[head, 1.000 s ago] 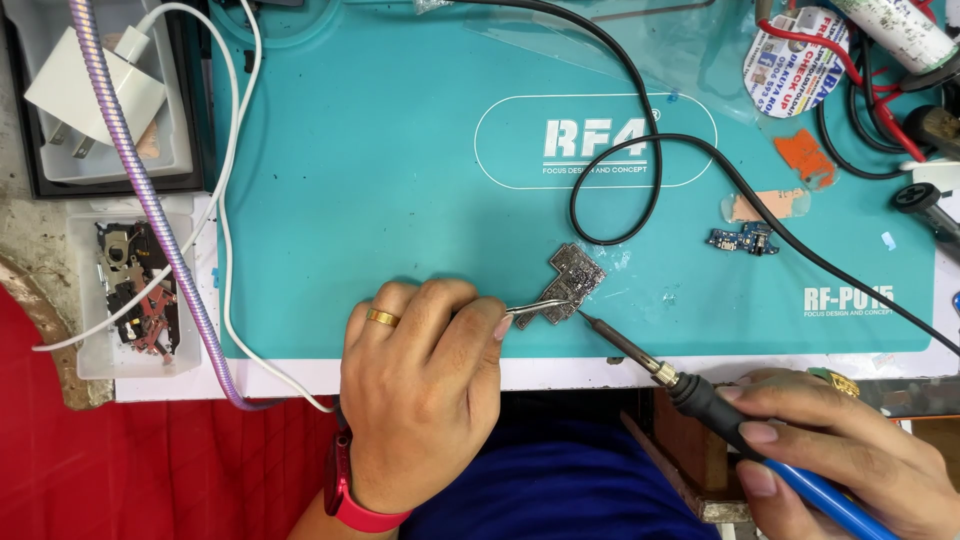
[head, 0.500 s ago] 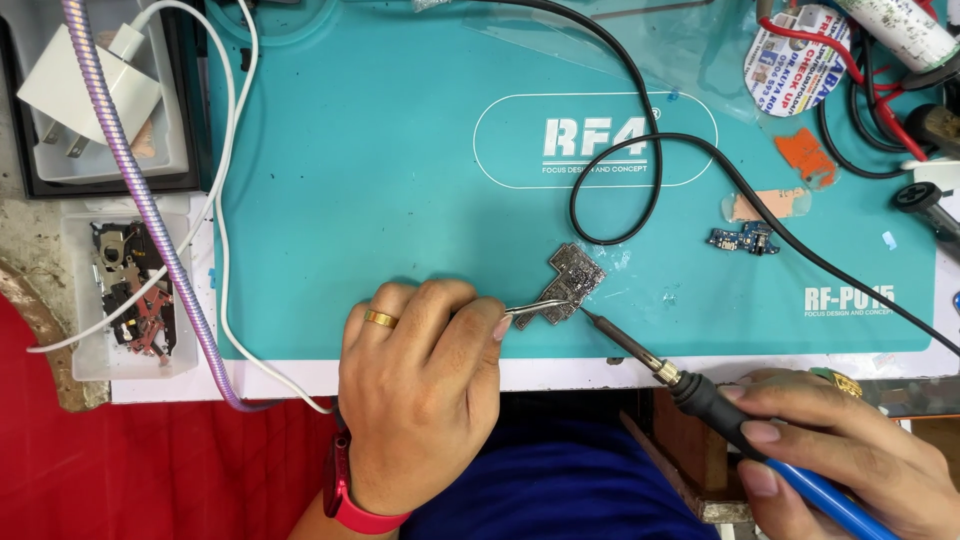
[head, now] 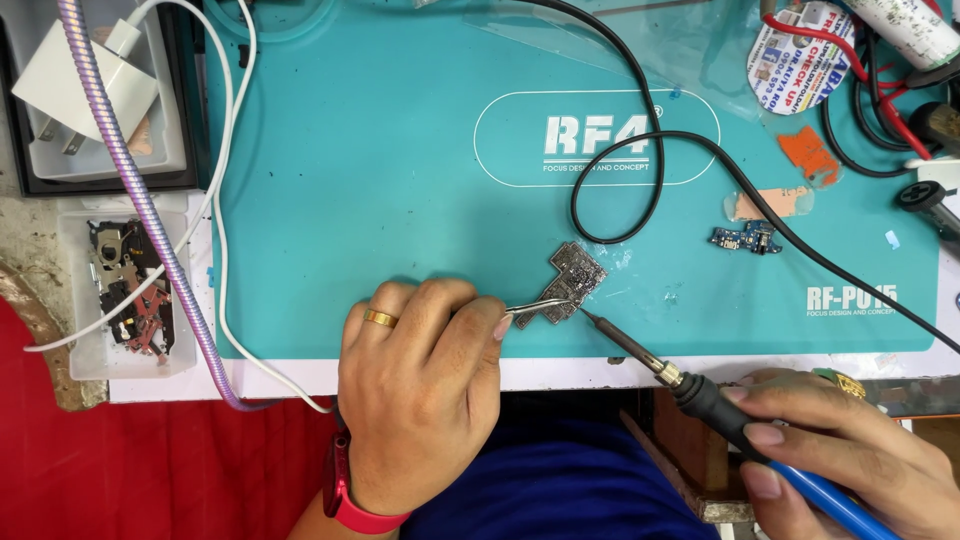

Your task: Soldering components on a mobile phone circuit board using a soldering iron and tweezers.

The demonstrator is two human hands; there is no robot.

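My left hand (head: 420,385), with a gold ring and a red wristband, pinches metal tweezers (head: 528,310) whose tips press on a small grey circuit board (head: 570,283) lying on the teal work mat (head: 400,180). My right hand (head: 850,455) grips a soldering iron (head: 700,395) with a black grip and blue handle at the table's front edge. The iron's thin tip (head: 592,318) touches the lower right edge of the board.
The iron's black cable (head: 640,130) loops over the mat above the board. A small blue circuit piece (head: 745,240) lies to the right. A white charger (head: 85,85), a braided cable (head: 150,220) and a parts tray (head: 125,290) sit at left. Red and black wires clutter the top right.
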